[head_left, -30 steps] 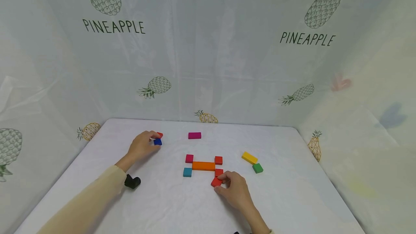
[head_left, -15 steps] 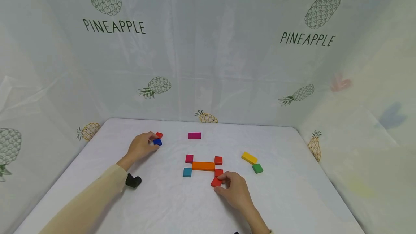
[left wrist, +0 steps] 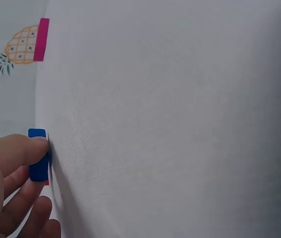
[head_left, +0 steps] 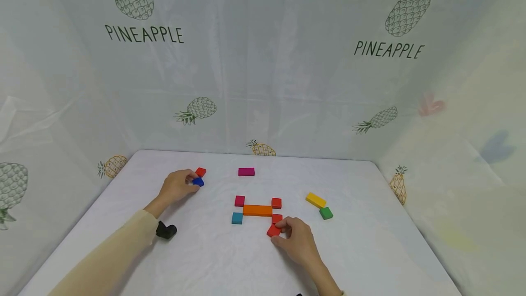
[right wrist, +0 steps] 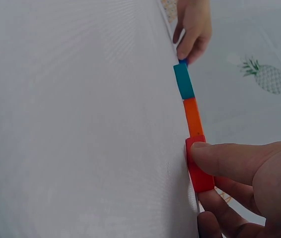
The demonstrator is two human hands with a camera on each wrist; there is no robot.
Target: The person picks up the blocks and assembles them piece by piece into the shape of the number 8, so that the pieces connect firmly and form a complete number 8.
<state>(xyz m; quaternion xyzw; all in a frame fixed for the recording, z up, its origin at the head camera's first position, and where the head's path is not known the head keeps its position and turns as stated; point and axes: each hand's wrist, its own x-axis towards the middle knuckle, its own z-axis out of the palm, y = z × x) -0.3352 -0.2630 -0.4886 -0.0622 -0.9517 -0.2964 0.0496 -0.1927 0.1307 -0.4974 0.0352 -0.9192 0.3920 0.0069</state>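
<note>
At the back left of the table, my left hand [head_left: 176,186] pinches a blue block [head_left: 198,182] between thumb and fingers; the left wrist view shows the thumb on the blue block [left wrist: 38,168]. Just behind it lies a red-orange block [head_left: 201,172]. My right hand [head_left: 297,240] pinches a red block [head_left: 273,230], turned at an angle, close to another red block [head_left: 277,219]. That one sits at the near right end of a long orange block [head_left: 257,210]. A third red block [head_left: 276,203], a crimson block [head_left: 239,201] and a teal block [head_left: 237,218] sit at its other corners.
A magenta block [head_left: 246,171] lies at the back. On the right, a yellow block [head_left: 316,200] lies close to a green block [head_left: 326,213]. A black object [head_left: 166,230] shows beside the left sleeve [head_left: 111,255]. A pineapple-print curtain [head_left: 263,67] rises behind the white table [head_left: 213,264].
My left hand has drawn the blue block slightly toward me and left, so more of the red-orange block behind shows. My right hand keeps its pinch on the red block without visible movement.
</note>
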